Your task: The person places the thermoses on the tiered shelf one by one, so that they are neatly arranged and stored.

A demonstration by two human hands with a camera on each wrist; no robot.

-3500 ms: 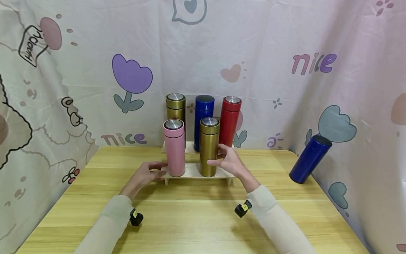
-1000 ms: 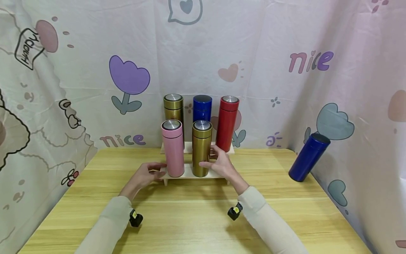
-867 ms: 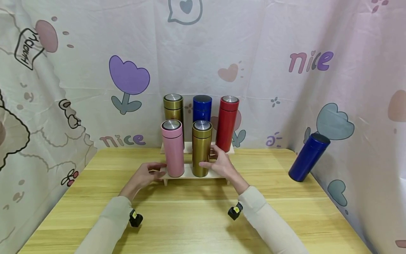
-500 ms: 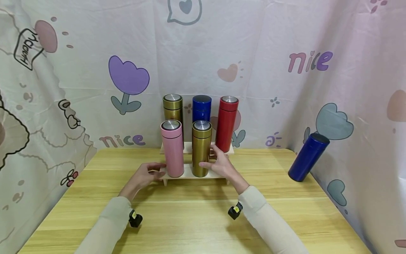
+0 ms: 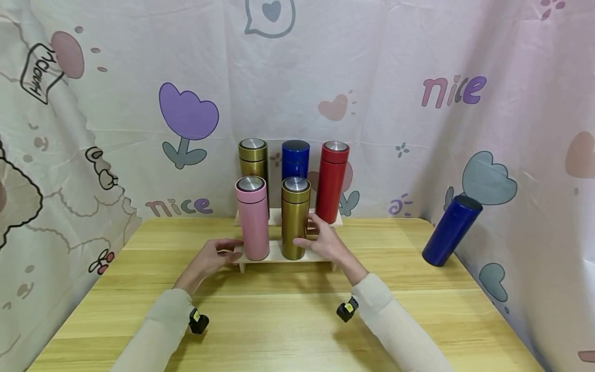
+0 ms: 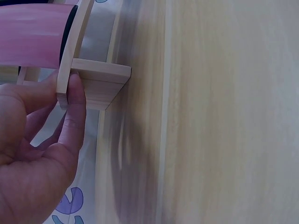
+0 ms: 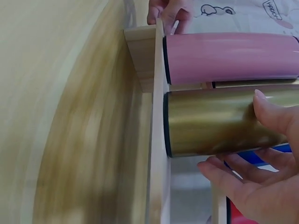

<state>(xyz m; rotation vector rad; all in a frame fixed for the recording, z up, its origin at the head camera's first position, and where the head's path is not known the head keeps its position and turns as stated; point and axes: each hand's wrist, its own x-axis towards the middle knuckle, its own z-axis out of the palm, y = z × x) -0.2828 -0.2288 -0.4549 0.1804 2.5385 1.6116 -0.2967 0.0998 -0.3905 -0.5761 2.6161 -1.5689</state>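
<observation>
A pink thermos flask (image 5: 253, 222) and a gold thermos flask (image 5: 294, 222) stand upright on the lower step of a small wooden stand (image 5: 274, 251). At the stand's left end, my left hand (image 5: 211, 257) pinches the board's edge between thumb and fingers; the left wrist view shows this grip on the stand (image 6: 100, 74) up close. My right hand (image 5: 327, 240) is around the gold flask's right side, the thumb across its front. In the right wrist view, fingers (image 7: 229, 182) lie along the gold flask's (image 7: 210, 122) far side, partly hidden behind it.
Behind, on the upper step, stand another gold flask (image 5: 253, 155), a blue flask (image 5: 295, 157) and a red flask (image 5: 331, 186). A second blue flask (image 5: 452, 231) appears tilted at the table's right edge. A printed curtain (image 5: 372, 103) hangs behind the wooden table (image 5: 279, 320).
Compared with the oldest frame, the front gold flask stands further left, nearer the pink one; my right hand moved left with it. Since half a second ago, that hand has shifted slightly right.
</observation>
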